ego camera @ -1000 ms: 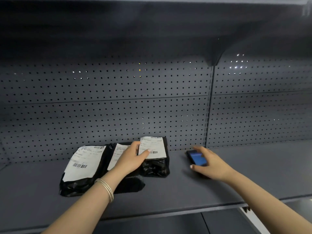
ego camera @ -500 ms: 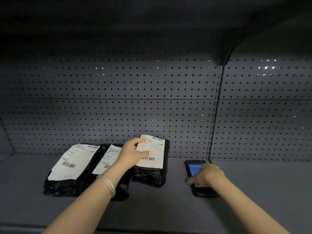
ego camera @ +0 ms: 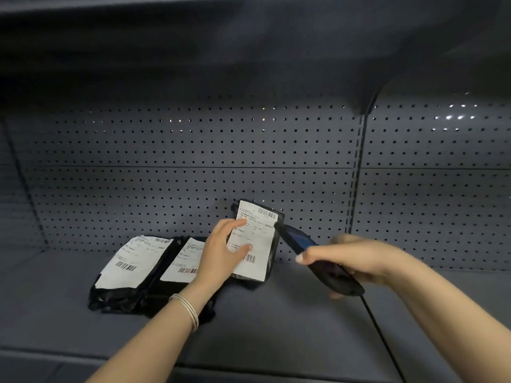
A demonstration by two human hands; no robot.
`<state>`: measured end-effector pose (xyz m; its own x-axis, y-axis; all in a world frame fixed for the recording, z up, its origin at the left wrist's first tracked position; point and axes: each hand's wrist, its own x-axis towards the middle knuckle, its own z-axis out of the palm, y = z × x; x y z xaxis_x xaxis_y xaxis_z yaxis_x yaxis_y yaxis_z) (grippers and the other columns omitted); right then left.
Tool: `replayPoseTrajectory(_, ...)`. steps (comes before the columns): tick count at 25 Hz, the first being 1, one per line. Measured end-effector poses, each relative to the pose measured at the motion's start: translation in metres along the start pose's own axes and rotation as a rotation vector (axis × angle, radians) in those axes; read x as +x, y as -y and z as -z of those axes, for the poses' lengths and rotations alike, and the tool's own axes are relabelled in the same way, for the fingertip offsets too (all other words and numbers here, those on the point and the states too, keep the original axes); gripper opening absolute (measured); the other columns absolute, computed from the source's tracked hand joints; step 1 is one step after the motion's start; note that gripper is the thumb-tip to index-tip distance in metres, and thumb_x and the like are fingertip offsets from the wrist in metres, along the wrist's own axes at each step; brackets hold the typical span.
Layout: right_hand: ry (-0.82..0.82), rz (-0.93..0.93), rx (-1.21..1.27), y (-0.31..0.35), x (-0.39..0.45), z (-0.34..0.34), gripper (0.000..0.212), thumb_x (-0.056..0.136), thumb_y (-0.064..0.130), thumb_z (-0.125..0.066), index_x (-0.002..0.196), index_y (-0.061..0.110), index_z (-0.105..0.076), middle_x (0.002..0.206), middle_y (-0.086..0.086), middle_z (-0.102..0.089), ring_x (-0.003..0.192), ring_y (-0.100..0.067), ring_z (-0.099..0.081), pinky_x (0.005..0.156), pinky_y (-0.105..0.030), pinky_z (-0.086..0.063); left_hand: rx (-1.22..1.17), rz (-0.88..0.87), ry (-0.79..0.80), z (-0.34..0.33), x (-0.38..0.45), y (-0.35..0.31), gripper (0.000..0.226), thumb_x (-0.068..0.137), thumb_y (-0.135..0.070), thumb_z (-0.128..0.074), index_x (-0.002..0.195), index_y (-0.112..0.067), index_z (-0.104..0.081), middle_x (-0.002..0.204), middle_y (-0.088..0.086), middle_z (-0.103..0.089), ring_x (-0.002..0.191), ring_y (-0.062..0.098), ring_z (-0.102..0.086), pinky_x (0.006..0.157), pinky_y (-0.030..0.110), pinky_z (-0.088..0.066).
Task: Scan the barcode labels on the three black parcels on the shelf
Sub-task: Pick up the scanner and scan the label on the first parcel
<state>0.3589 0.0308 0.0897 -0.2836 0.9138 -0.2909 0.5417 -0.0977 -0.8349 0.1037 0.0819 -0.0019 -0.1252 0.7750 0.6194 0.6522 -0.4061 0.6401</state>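
Left hand (ego camera: 221,252) grips the right parcel (ego camera: 272,244), black with a white label, propped upright; right hand (ego camera: 356,261) holds scanner (ego camera: 312,252), tip at it.

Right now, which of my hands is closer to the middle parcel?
Left. The left hand sits just right of the middle parcel, holding the right parcel; the right hand is beyond that, gripping the scanner.

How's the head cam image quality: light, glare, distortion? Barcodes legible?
Head view throughout: dim overall, the upper shelf nearly black. The white label on the parcel gripped by the left hand is brightest, not blown out; bars show, print too small to read. Light specks pierce the back panel upper right; the wide angle bows the post. The scanner in the right hand looks sharp.
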Motion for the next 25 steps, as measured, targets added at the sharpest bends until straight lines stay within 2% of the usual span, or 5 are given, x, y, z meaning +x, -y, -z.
replayPoseTrajectory(5,0.062,-0.015,-0.09,0.018,-0.041,-0.001,0.063,0.051,0.045,-0.086,0.092,0.002,-0.066,0.072,-0.011,-0.062,0.066,-0.027,-0.07,0.062,-0.037,-0.062,0.0,-0.053,-0.03,-0.003,-0.017,-0.004,0.047,0.078,-0.013,-0.075,0.121,-0.024,-0.061,0.119,-0.01,-0.055,0.107,-0.015,-0.048,0.092,-0.006,-0.027)
replayPoseTrajectory(8,0.06,-0.013,-0.111,0.02,-0.056,-0.002,0.056,0.059,0.044,-0.082,0.093,0.003,-0.064,0.076,-0.014,-0.062,0.065,-0.029,-0.072,0.064,-0.039,-0.064,0.021,-0.064,-0.034,-0.006,-0.024,-0.006,0.047,0.078,-0.012,-0.074,0.121,-0.022,-0.061,0.12,-0.009,-0.054,0.109,0.0,-0.051,0.092,-0.005,-0.028)
replayPoseTrajectory(12,0.042,-0.023,-0.124,0.019,-0.069,-0.005,0.045,0.076,0.043,-0.079,0.092,0.005,-0.06,0.084,-0.016,-0.06,0.071,-0.032,-0.072,0.074,-0.042,-0.064,0.022,-0.066,-0.048,-0.006,-0.029,-0.01,0.047,0.077,-0.01,-0.074,0.121,-0.022,-0.062,0.119,-0.011,-0.052,0.106,-0.004,-0.048,0.092,-0.003,-0.032)
replayPoseTrajectory(21,0.009,-0.01,-0.12,0.016,-0.074,-0.003,0.064,0.06,0.048,-0.081,0.099,0.002,-0.062,0.085,-0.017,-0.065,0.069,-0.029,-0.075,0.069,-0.039,-0.065,0.005,-0.054,-0.067,-0.002,-0.029,-0.013,0.047,0.076,-0.01,-0.076,0.119,-0.019,-0.062,0.117,-0.011,-0.054,0.104,-0.004,-0.049,0.089,-0.007,-0.028)
replayPoseTrajectory(25,0.019,-0.005,-0.138,0.016,-0.074,0.0,0.063,0.069,0.046,-0.082,0.107,-0.001,-0.062,0.086,-0.017,-0.064,0.072,-0.029,-0.074,0.072,-0.04,-0.065,0.006,-0.056,-0.067,-0.003,-0.029,-0.013,0.047,0.076,-0.01,-0.076,0.12,-0.02,-0.062,0.118,-0.01,-0.054,0.106,-0.001,-0.05,0.09,-0.006,-0.028)
